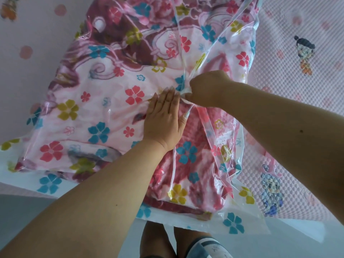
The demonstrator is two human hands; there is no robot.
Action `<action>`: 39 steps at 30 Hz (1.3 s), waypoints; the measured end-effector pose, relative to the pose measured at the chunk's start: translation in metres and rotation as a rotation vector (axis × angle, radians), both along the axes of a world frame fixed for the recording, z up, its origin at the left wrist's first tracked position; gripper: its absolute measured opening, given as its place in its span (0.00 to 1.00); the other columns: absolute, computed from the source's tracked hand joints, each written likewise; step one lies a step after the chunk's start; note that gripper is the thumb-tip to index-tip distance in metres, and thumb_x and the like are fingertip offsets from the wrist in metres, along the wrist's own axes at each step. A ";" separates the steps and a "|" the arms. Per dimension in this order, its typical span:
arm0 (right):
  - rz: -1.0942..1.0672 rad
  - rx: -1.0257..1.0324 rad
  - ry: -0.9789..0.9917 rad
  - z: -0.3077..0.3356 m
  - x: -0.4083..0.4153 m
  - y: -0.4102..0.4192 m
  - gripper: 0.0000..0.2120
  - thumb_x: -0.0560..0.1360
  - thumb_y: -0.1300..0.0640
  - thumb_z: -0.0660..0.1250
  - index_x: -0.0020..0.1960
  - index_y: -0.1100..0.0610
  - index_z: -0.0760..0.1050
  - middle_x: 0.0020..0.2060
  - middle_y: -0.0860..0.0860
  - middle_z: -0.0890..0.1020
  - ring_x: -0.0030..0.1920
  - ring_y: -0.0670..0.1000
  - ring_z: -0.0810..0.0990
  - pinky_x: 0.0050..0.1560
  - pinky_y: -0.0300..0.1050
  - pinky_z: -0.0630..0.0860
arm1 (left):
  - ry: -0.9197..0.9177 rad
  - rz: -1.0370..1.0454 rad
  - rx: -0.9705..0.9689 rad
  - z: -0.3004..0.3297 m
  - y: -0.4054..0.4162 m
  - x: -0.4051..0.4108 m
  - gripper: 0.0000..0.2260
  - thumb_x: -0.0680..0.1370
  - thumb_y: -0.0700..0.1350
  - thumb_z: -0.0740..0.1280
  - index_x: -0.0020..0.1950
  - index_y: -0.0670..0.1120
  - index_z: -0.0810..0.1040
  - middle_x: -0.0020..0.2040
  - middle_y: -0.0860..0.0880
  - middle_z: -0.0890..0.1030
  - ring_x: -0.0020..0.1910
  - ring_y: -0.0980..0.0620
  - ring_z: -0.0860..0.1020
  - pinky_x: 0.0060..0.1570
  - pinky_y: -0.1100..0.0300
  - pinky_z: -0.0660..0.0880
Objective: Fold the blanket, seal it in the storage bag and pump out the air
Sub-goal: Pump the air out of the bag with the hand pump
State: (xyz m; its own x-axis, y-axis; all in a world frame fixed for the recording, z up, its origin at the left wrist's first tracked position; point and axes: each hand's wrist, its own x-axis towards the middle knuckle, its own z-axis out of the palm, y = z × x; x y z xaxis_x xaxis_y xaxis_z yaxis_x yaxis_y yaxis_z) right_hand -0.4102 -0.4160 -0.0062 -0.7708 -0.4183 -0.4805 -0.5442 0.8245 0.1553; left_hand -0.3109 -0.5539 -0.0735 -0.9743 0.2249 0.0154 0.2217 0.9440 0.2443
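A clear storage bag (pixel 104 101) printed with pink, blue and yellow flowers lies on the bed, and the folded pink and dark red blanket (pixel 188 170) is inside it. My left hand (pixel 164 120) rests flat on the bag's top near its middle, fingers together. Just to its right, my right hand (pixel 206 89) pinches a small white piece (pixel 185 92) on the bag's surface, likely the valve cap. Creases in the plastic run up and down from that spot.
The bag lies on a pink quilted sheet (pixel 297 90) with cartoon figures. The bed's near edge crosses the bottom, where the bag's corner (pixel 242 224) overhangs. My legs (pixel 158 243) and grey floor show below.
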 end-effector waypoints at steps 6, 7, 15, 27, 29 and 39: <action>0.126 0.011 0.038 0.007 -0.003 0.007 0.25 0.79 0.37 0.51 0.53 0.58 0.71 0.33 0.48 0.70 0.40 0.55 0.76 0.48 0.52 0.78 | -0.010 -0.001 -0.011 0.001 0.000 0.000 0.31 0.81 0.58 0.44 0.75 0.40 0.64 0.75 0.41 0.64 0.75 0.44 0.60 0.75 0.51 0.48; 0.101 0.005 0.041 0.005 0.000 0.004 0.24 0.79 0.37 0.51 0.51 0.58 0.71 0.34 0.48 0.71 0.40 0.55 0.77 0.48 0.52 0.78 | -0.015 -0.002 -0.011 0.001 0.000 0.000 0.31 0.81 0.58 0.44 0.75 0.40 0.64 0.75 0.41 0.64 0.76 0.44 0.60 0.75 0.51 0.48; -0.158 0.045 0.120 -0.011 0.019 -0.013 0.21 0.81 0.45 0.53 0.36 0.56 0.69 0.31 0.51 0.69 0.39 0.54 0.72 0.43 0.47 0.69 | -0.016 0.000 0.013 0.000 0.001 0.000 0.29 0.81 0.56 0.46 0.73 0.39 0.66 0.74 0.41 0.66 0.75 0.44 0.62 0.75 0.51 0.49; -0.507 0.032 0.012 -0.011 0.021 -0.032 0.12 0.79 0.50 0.53 0.46 0.54 0.71 0.57 0.54 0.79 0.59 0.56 0.76 0.61 0.49 0.69 | -0.046 0.003 -0.014 -0.002 0.001 0.000 0.29 0.80 0.55 0.46 0.74 0.38 0.65 0.74 0.40 0.66 0.75 0.43 0.62 0.75 0.50 0.49; -0.555 0.020 0.004 -0.012 0.020 -0.034 0.12 0.79 0.49 0.54 0.48 0.54 0.74 0.56 0.54 0.80 0.57 0.56 0.76 0.58 0.48 0.70 | -0.056 0.000 -0.033 -0.001 0.001 -0.001 0.30 0.80 0.56 0.44 0.74 0.38 0.65 0.74 0.41 0.65 0.75 0.44 0.61 0.75 0.51 0.48; -0.815 -0.433 0.065 -0.011 0.042 0.008 0.24 0.79 0.41 0.55 0.64 0.59 0.68 0.56 0.57 0.79 0.52 0.60 0.80 0.49 0.51 0.74 | -0.183 -0.006 0.018 0.038 -0.033 -0.004 0.26 0.83 0.51 0.50 0.79 0.41 0.51 0.79 0.45 0.51 0.78 0.50 0.47 0.74 0.61 0.39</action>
State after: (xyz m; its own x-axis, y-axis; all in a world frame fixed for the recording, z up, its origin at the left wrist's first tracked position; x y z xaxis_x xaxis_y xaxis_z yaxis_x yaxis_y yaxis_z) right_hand -0.3677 -0.4084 -0.0169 -0.9258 0.1324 -0.3541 0.2288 0.9419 -0.2461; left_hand -0.3151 -0.5865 -0.0355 -0.9597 0.2324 -0.1578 0.1782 0.9379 0.2975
